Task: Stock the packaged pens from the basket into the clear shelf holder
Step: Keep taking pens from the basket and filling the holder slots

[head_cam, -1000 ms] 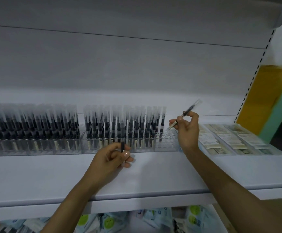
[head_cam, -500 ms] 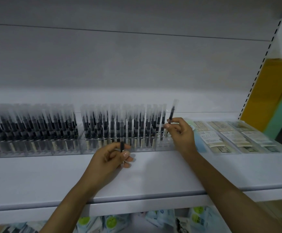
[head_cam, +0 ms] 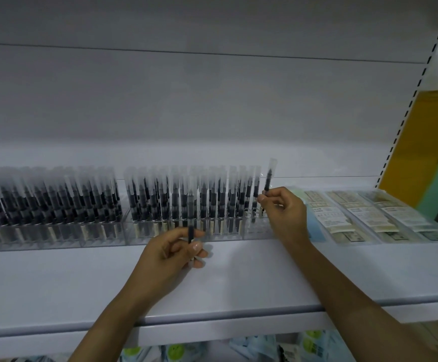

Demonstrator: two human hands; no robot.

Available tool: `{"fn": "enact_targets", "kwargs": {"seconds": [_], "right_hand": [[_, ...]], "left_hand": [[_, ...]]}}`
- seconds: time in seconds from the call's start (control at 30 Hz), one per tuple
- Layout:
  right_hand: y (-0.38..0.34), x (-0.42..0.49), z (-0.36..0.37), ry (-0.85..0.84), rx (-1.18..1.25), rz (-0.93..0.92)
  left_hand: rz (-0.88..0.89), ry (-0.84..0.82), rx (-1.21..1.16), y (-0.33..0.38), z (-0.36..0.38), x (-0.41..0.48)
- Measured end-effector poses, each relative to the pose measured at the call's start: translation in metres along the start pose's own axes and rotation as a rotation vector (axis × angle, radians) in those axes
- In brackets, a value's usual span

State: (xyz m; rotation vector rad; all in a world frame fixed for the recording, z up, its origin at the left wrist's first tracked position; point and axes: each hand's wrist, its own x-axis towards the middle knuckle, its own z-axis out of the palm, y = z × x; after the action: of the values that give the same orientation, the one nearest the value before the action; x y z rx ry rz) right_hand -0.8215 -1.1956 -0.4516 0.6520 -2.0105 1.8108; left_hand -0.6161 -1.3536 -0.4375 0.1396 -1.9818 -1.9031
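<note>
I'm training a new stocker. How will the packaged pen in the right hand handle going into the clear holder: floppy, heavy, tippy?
Probably light: the right hand holds the packaged pen upright by a fingertip pinch. Its body looks stiff, but the clear sleeve top is likely flimsy. Slotted in the clear holder it should stand, as the neighbouring pens do.

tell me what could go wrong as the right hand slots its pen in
1. The right hand pinches its pen upright at the right end of the holder, close beside the packed row. A tilted entry could knock neighbours askew.
2. The holder is clear and its slots are hard to see, so the tip may miss.
3. The left hand holds a spare pen by its lower end, and that grip might slip.
</note>
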Motion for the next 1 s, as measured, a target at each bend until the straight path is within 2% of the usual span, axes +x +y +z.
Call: {"fn": "enact_targets", "kwargs": {"seconds": [0.13, 0.63, 0.73, 0.8, 0.83, 0.9, 1.0], "right_hand": [[-0.002, -0.001, -0.001, -0.012, -0.056, -0.050], [-0.003, -0.003, -0.002, -0.007, -0.034, -0.038], [-0.013, -0.008, -0.011, 0.096, -0.019, -0.077], [-0.029, -0.015, -0.021, 0.207, -0.015, -0.202], [-0.040, -0.022, -0.023, 0.211, -0.021, -0.248], [-0.067, -0.041, -0.019, 0.086, 0.001, -0.212], [-0.096, -0.075, 0.004, -0.275, 0.036, -0.028]], "left_hand": [[0.010, -0.003, 0.004, -0.001, -0.001, 0.000], [0.035, -0.015, 0.043, -0.002, 0.000, -0.001], [0.019, -0.001, 0.006, -0.003, 0.000, -0.001], [-0.001, 0.009, -0.042, -0.002, 0.000, -0.002], [0.003, 0.003, -0.042, -0.002, 0.000, -0.002], [0.029, -0.019, -0.024, -0.002, -0.001, -0.002], [0.097, -0.065, -0.019, -0.001, -0.001, -0.004]]}}
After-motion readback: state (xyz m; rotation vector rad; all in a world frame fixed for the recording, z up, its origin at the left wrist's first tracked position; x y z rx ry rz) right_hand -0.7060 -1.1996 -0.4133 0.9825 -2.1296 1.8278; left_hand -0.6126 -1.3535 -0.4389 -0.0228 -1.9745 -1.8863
